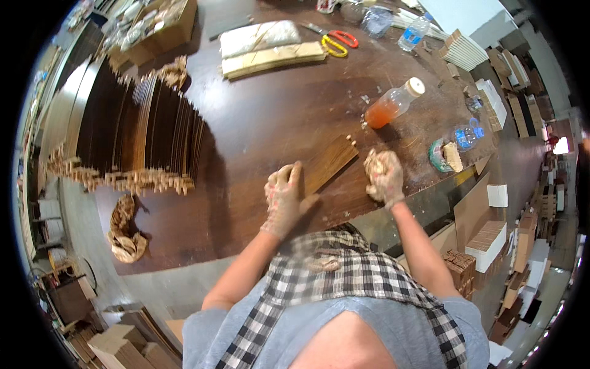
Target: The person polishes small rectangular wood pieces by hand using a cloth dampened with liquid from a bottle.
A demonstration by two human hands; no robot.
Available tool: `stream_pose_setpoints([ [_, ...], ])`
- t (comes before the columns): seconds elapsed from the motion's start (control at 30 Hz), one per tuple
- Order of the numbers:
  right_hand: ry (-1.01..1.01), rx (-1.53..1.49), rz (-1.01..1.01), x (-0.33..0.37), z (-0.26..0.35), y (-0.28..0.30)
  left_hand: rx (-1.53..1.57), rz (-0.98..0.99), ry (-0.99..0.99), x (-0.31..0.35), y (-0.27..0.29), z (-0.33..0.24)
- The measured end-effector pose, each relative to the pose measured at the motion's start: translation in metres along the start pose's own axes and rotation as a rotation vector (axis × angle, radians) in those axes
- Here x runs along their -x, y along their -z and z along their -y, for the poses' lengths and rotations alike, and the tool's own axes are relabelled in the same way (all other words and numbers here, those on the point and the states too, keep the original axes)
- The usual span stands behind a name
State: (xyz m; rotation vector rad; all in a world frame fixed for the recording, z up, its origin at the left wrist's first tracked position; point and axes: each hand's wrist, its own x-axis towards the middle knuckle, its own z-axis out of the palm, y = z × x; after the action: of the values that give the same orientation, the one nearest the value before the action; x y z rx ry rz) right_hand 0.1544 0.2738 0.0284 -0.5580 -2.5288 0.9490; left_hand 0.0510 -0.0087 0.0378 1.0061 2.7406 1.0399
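Observation:
A short brown wooden board (330,163) lies slantwise on the dark table, with small pale pegs sticking out of its far end. My left hand (284,200), in a pale glove with reddish marks, grips its near end, fingers along one edge and thumb at the other. Just right of the board, my right hand (387,177), also gloved, is closed around what looks like a crumpled pale rag, mostly covered by the fingers. Beyond it leans a clear bottle of orange liquid (384,111) with a white cap.
Many dark boards with pegged ends (141,132) stand stacked at the left, near a crumpled brown cloth (126,230). Farther back lie a wrapped bundle of strips (273,61), scissors (335,44) and a cardboard box (163,31). A green-rimmed tub (438,156) stands near the right edge.

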Motion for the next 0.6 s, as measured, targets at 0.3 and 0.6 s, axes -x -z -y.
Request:
stream_pose_setpoints([
  [0.3,-0.336,-1.065,-0.329,-0.036,0.017,0.061,0.601,-0.089,-0.235,-0.157,-0.070,-0.071],
  [0.6,-0.205,-1.225,-0.454,-0.096,0.009,0.137,0.502,0.152,-0.245,-0.234,-0.107,-0.108],
])
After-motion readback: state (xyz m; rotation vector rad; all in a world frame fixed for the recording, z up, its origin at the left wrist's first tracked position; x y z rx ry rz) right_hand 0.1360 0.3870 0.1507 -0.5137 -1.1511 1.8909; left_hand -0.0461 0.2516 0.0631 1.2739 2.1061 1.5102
